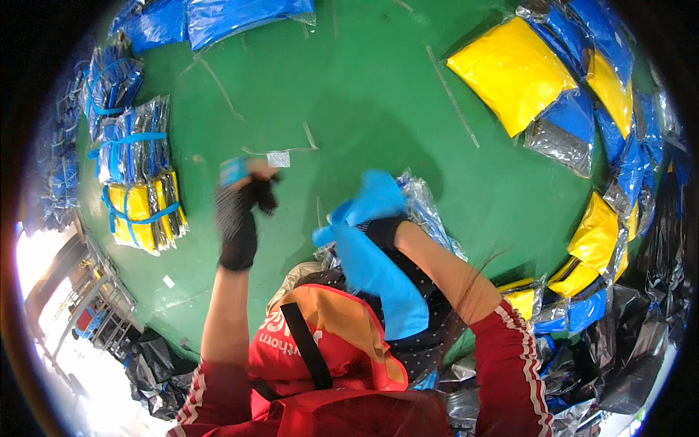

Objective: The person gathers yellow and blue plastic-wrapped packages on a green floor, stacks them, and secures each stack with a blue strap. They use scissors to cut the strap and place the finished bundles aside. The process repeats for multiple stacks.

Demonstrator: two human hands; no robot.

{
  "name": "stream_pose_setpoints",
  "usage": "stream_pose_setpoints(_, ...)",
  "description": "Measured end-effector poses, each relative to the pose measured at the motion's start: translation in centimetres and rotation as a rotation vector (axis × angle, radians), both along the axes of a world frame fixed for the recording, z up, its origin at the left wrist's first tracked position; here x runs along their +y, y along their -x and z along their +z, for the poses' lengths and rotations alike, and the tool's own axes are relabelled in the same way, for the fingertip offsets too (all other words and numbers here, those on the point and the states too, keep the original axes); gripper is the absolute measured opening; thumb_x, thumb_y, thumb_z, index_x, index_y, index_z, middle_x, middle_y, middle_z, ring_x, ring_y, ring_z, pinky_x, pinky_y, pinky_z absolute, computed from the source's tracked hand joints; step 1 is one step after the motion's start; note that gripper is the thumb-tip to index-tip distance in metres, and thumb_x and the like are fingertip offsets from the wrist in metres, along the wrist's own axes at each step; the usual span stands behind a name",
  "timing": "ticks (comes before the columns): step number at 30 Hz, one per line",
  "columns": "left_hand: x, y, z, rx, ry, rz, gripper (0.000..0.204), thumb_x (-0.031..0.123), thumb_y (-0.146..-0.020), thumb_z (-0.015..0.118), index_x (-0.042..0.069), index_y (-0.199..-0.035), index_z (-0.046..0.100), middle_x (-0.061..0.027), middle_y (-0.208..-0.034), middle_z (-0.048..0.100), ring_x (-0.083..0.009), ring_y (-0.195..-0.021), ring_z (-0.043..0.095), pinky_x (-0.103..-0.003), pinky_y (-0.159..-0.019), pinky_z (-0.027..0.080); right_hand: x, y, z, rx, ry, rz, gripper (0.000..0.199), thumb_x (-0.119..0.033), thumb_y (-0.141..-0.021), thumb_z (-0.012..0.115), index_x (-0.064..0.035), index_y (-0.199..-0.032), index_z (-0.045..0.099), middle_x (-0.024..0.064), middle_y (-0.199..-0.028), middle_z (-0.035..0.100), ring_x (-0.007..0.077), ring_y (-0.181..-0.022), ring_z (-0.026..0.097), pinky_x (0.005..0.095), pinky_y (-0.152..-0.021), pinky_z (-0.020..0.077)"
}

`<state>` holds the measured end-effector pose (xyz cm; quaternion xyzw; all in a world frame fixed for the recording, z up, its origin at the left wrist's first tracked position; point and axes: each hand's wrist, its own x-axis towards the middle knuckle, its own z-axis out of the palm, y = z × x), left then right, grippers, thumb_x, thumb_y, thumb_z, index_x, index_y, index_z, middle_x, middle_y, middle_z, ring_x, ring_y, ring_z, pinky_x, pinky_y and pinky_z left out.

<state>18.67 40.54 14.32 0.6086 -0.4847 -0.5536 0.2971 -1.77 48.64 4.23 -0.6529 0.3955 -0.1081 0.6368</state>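
Note:
My left hand (244, 215), in a black fingerless glove, is raised over the floor and blurred by motion. Its fingers look curled, with a small blue piece of cloth (233, 171) showing at them. Across my lap, my right hand (378, 231) is closed on a bright blue cloth strip (382, 280), one broad end hanging over my dark dotted trousers. More of that strip bunches above the hand, and the fingers are mostly covered by it. Clear plastic packaging (422, 200) shows beside and beneath my right hand; its contents are hidden.
At the left stand bundles of blue (131, 142) and yellow (135, 211) bagged packs tied with blue strips. Blue packs (247, 18) lie at the far edge. Yellow packs (513, 73) and blue ones pile along the right, beside black plastic bags (633, 342). The floor (349, 109) is green.

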Motion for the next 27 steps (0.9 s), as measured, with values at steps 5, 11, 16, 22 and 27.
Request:
stream_pose_setpoints(5, 4.9, -0.5, -14.1, 0.195, -0.638, -0.475, 0.030, 0.032, -0.092, 0.051, 0.004, -0.094, 0.063, -0.0010, -0.067, 0.056, -0.0098, -0.062, 0.050, -0.026, -0.061, 0.043, 0.8, -0.3, 0.0, 0.081, 0.094, 0.053, 0.062, -0.029, -0.078, 0.057, -0.0018, -0.130, 0.037, 0.0254, -0.097, 0.061, 0.0380, -0.083, 0.061, 0.0453, -0.070, 0.0497)
stream_pose_setpoints(11, 8.4, -1.2, -17.0, 0.738, -0.850, -0.159, 0.030, 0.029, -0.091, 0.055, 0.001, -0.101, 0.060, -0.0043, -0.088, 0.060, -0.0111, -0.077, 0.054, -0.027, -0.071, 0.046, 0.4, -0.2, 1.6, 0.194, 0.745, 0.046, 0.020, -0.022, -0.083, 0.053, -0.0095, -0.097, 0.061, 0.0142, -0.083, 0.059, 0.0300, -0.077, 0.059, 0.0402, -0.069, 0.0481)
stream_pose_setpoints(16, 7.6, -0.3, -16.5, 0.585, -0.621, -0.278, 0.032, 0.023, -0.088, 0.059, 0.000, -0.110, 0.057, -0.0078, -0.094, 0.063, -0.0137, -0.081, 0.058, -0.027, -0.072, 0.048, 0.4, -0.6, 1.4, 0.238, 0.931, -0.042, 0.018, -0.023, -0.079, 0.055, -0.0124, -0.091, 0.063, 0.0088, -0.084, 0.060, 0.0264, -0.074, 0.059, 0.0411, -0.061, 0.0485)
stream_pose_setpoints(22, 8.0, 2.4, -16.7, 0.403, -0.307, -0.204, 0.020, 0.017, -0.087, 0.058, -0.001, -0.088, 0.065, -0.0065, -0.083, 0.066, -0.0135, -0.064, 0.055, -0.030, -0.061, 0.047, 1.6, 2.0, 4.2, 0.412, 0.510, 0.060, 0.021, -0.017, -0.079, 0.055, -0.0014, -0.093, 0.062, 0.0163, -0.091, 0.061, 0.0336, -0.077, 0.060, 0.0472, -0.069, 0.0487)
stream_pose_setpoints(27, 7.6, 3.0, -15.1, -0.087, -0.213, -0.457, 0.025, 0.025, -0.084, 0.058, 0.000, -0.082, 0.064, -0.0088, -0.072, 0.061, -0.0158, -0.067, 0.055, -0.033, -0.062, 0.044, 4.4, 4.3, 7.5, 0.402, 0.018, -0.077, 0.044, -0.027, -0.079, 0.061, -0.0027, -0.115, 0.054, 0.0191, -0.113, 0.056, 0.0384, -0.102, 0.054, 0.0424, -0.092, 0.0419)
